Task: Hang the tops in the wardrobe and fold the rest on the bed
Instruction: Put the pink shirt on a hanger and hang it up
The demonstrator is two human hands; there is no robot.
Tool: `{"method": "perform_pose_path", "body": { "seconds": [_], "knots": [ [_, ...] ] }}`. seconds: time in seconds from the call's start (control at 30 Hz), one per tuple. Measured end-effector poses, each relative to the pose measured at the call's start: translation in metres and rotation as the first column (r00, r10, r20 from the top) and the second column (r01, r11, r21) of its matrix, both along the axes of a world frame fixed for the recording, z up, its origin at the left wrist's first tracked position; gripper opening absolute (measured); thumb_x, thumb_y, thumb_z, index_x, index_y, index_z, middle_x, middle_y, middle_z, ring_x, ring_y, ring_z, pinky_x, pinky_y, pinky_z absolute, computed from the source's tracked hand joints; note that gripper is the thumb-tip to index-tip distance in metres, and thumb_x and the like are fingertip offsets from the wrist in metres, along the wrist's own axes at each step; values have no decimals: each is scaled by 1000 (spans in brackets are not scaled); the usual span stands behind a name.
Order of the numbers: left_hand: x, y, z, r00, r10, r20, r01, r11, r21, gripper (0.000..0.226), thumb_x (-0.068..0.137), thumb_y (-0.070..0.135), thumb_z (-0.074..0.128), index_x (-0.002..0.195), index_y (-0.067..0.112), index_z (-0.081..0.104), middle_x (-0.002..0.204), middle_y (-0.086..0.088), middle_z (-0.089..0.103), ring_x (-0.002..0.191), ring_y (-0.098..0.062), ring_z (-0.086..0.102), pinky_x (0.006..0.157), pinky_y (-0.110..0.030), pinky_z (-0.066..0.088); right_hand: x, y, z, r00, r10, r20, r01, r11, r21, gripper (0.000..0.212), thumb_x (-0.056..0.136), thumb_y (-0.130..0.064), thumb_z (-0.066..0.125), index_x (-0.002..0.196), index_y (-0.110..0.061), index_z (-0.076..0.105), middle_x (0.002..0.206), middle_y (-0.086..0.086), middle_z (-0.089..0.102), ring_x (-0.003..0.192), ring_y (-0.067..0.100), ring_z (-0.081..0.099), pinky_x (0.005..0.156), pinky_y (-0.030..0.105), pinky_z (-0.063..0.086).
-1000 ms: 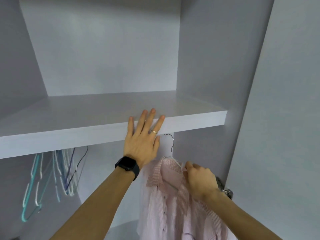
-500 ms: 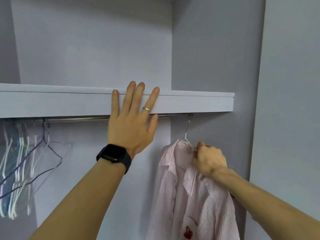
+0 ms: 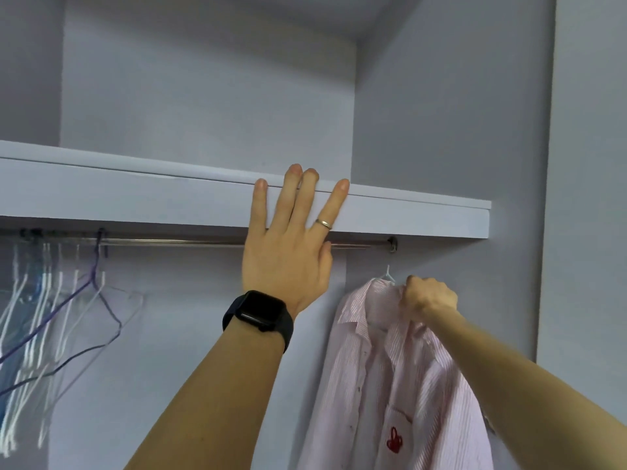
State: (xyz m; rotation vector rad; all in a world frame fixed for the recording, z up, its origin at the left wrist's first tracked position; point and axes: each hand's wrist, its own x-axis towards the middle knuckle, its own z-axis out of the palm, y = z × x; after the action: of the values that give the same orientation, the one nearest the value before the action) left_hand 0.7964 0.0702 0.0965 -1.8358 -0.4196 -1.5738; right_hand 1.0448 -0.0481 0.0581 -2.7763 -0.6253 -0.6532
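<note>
A pink striped shirt with a small red mark on its chest pocket hangs on a white hanger. My right hand grips the shirt's collar and the hanger's top, just below the right end of the metal rail. The hanger's hook sits a little under the rail, apart from it. My left hand, with a ring and a black watch, presses flat with straight fingers against the front edge of the wardrobe shelf.
Several bare hangers, white, blue and dark purple, hang at the rail's left end. The rail's bracket is fixed to the wardrobe's right inner wall. An open wardrobe door stands at the right.
My view has dropped, so the shelf sits higher and the rail shows. My right hand has lifted the shirt on its hanger up towards the rail. My left hand stays on the shelf edge.
</note>
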Motion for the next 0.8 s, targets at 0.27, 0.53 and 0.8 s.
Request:
{"method": "perform_pose_path", "body": {
  "seconds": [0.27,0.53,0.8],
  "knots": [
    [1,-5,0,998,-8,-66,2,996,-94,91,84,20,65,160,27,17,161,-15,26,151,-32,14,119,-57,-4,-15,-8,-8,966,101,-237,-97,995,28,41,94,-44,52,131,-26,53,124,8,61,115,35,61,86,38,46],
    [-23,-56,15,941,-21,-337,-155,859,-488,108,78,17,66,160,25,-4,166,-16,-4,152,-36,-9,119,-61,-6,-129,-118,44,883,302,-359,-269,953,139,40,95,-45,55,131,-29,56,127,0,64,113,33,61,91,41,53],
    [-59,-151,18,877,-448,-174,92,511,-855,80,87,38,55,158,24,22,166,-12,13,153,-35,7,119,-63,10,-247,-260,45,876,441,-197,-343,855,389,21,94,-33,64,113,-28,73,113,-7,73,109,24,61,88,31,49]
  ]
}}
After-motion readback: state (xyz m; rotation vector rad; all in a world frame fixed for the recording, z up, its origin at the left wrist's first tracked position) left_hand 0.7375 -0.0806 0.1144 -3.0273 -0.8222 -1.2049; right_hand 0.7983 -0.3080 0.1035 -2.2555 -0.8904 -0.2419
